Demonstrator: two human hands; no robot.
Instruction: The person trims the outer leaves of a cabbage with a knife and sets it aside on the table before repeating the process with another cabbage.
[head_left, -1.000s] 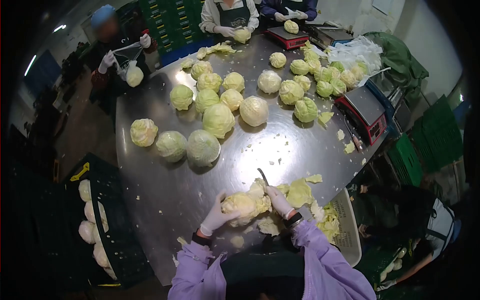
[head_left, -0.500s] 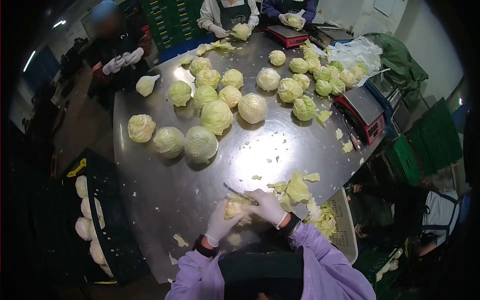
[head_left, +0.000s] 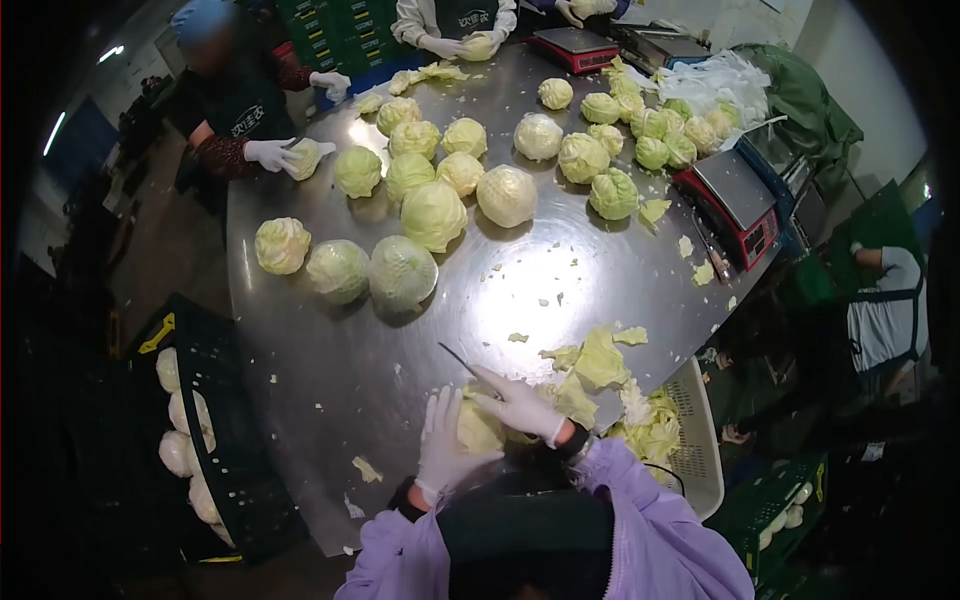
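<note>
A pale, trimmed cabbage point(head_left: 481, 427) rests at the near side of the metal table, partly hidden by my gloved hands. My left hand point(head_left: 445, 452) holds it from the left, fingers stretched along its side and thumb across the near side. In my right hand point(head_left: 524, 408) is a knife point(head_left: 458, 357), its thin dark blade pointing away and to the left. The right fingers are closed around the handle, above the cabbage's right side. Loose cabbage leaves point(head_left: 600, 360) lie just beyond and right of that hand.
Several whole cabbages point(head_left: 433, 216) stand across the metal table point(head_left: 330, 400). A white basket point(head_left: 703, 440) of leaves is at the right, a green crate point(head_left: 245, 450) of cabbages at the left. Red scales point(head_left: 735, 205) sit on the right edge. Co-workers point(head_left: 235, 120) stand around.
My left fingers have straightened along the cabbage, and the knife has moved slightly up and left. At the far left, a co-worker has leaned in and taken hold of a cabbage.
</note>
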